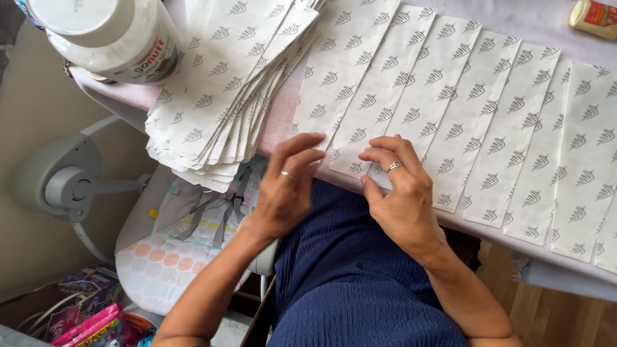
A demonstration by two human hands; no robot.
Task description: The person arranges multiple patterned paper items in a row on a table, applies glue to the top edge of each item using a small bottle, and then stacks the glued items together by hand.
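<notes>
Roughly seven paper bags [450,96] fanned out, both hands [398,193] touching their edges.

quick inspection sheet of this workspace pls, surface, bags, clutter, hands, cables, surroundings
surface: table under a pale pink cover, mostly hidden by paper.
job's things: row of white leaf-print paper bags laid overlapping along the edge; fanned stack of the same bags at left.
clutter: white jar lying on its side; small yellow bottle at the far corner.
hands: left hand and right hand, each with a ring, fingertips at the bottom edge of a bag in the row.
cables: nothing seen.
surroundings: baby bouncer seat, colourful packets, wooden floor.
</notes>
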